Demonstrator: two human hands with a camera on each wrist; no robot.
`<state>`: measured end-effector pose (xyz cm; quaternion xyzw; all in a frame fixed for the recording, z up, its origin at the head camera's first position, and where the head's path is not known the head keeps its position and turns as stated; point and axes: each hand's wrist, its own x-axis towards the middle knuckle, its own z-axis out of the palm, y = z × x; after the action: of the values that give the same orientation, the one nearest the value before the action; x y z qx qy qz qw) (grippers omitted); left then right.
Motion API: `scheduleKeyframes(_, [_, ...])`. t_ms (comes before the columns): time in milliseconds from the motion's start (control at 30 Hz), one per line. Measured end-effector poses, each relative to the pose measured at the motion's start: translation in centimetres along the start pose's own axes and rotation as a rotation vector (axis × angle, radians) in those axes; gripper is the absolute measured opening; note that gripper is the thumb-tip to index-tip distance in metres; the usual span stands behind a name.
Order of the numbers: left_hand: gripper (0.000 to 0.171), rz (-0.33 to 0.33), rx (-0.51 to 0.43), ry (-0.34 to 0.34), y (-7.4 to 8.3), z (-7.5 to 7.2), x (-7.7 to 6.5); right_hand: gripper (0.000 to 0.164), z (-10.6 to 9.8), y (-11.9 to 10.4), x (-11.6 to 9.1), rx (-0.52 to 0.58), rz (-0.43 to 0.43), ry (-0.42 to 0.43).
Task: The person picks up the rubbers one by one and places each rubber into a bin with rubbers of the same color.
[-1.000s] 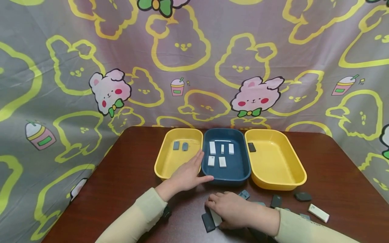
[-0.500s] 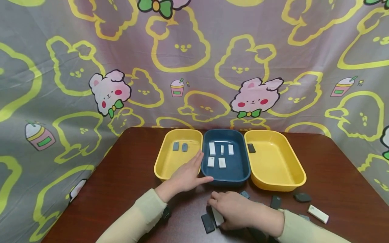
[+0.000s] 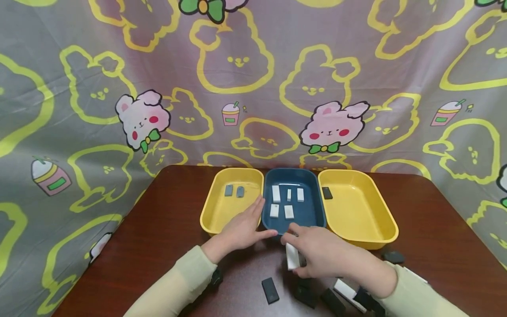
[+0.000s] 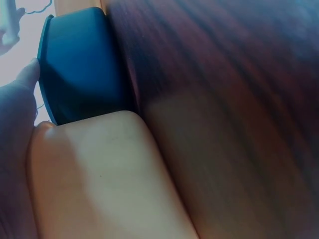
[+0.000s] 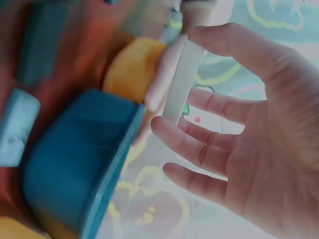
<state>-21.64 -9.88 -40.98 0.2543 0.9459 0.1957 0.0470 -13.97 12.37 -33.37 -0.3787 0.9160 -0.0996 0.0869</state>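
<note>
My right hand (image 3: 326,251) pinches a white rectangular block (image 3: 292,256) between thumb and fingertips, just in front of the blue tray (image 3: 310,209). In the right wrist view the block (image 5: 182,82) stands out narrow and long between the thumb and fingers. My left hand (image 3: 243,224) lies with straight fingers over the side where the left yellow tray (image 3: 223,215) meets the blue one, thumb reaching along the blue tray's front rim. Several white blocks (image 3: 276,193) lie in the blue tray. Two grey-blue blocks (image 3: 228,190) lie in the left yellow tray.
The right yellow tray (image 3: 360,213) holds one black block (image 3: 327,193). A black block (image 3: 270,290) lies alone on the brown table (image 3: 154,237). More black and white blocks (image 3: 348,294) are scattered under and around my right forearm. A patterned cloth (image 3: 253,105) hangs behind.
My right hand has lifted the white block from beside the black one and carried it forward, close to the blue tray's front. My left hand has stayed in place.
</note>
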Motion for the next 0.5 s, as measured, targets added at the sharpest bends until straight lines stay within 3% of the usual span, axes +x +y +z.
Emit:
scheduleKeyframes(233, [0.105, 0.005, 0.014, -0.005, 0.0, 0.0, 0.0, 0.057, -2.1, 1.1, 0.5, -0.073, 0.074, 0.122])
scheduleKeyframes(500, [0.105, 0.011, -0.001, -0.009, -0.1, 0.0, 0.1, 0.060, -3.4, 4.5, 1.3, -0.052, 0.214, 0.176])
